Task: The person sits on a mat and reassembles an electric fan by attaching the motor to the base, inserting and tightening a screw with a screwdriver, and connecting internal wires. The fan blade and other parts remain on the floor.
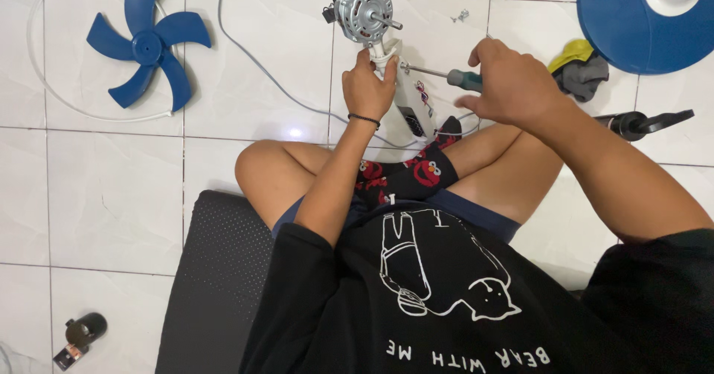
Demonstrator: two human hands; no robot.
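A white tiled floor [111, 188] fills the frame, and a person sits cross-legged on a dark mat [216, 270] at the bottom centre. By the look of it, the fan is well into being taken apart. Its round blue base [617, 32] lies at the upper right corner. The blue fan blade [146, 43] lies alone at the upper left, well apart from the hands and ringed by a thin white wire. Neither is attached to anything now.

At the top centre, the bare fan motor [363, 10] stands on its white neck piece [405, 95], shaft pointing right, with no guard or housing around it. The left hand [368, 88] is closed around the neck just below the motor, holding it upright. The right hand [509, 80] is wrapped fully around the green handle of a screwdriver [446, 74], whose tip meets the neck piece beside the left hand. I judge that the motor's mounting is what is left.

Small loose screws [460, 17] lie near the top, right of the motor.
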